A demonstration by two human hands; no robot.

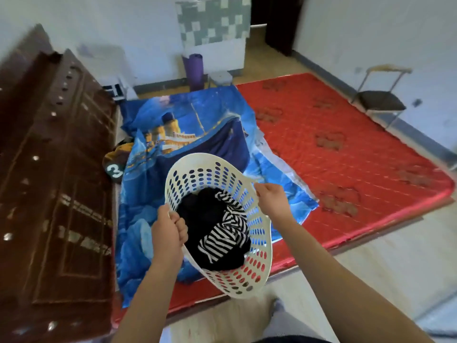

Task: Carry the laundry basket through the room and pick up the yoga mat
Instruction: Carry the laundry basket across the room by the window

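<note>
A white perforated laundry basket (197,174) hangs tilted in the air over the near edge of a bed, with black clothes and a black-and-white striped garment (222,233) inside. My left hand (168,231) grips its near rim, and my right hand (270,196) grips the rim on the right side. A rolled purple yoga mat (195,70) stands upright against the far wall, beyond the bed's far end.
A red mattress (346,149) fills the middle, with a blue ship-print sheet (188,129) over its left part. A dark brown headboard (49,169) lies on the left. A metal-frame chair (378,100) stands at the right wall. A dark doorway (277,21) opens at the back.
</note>
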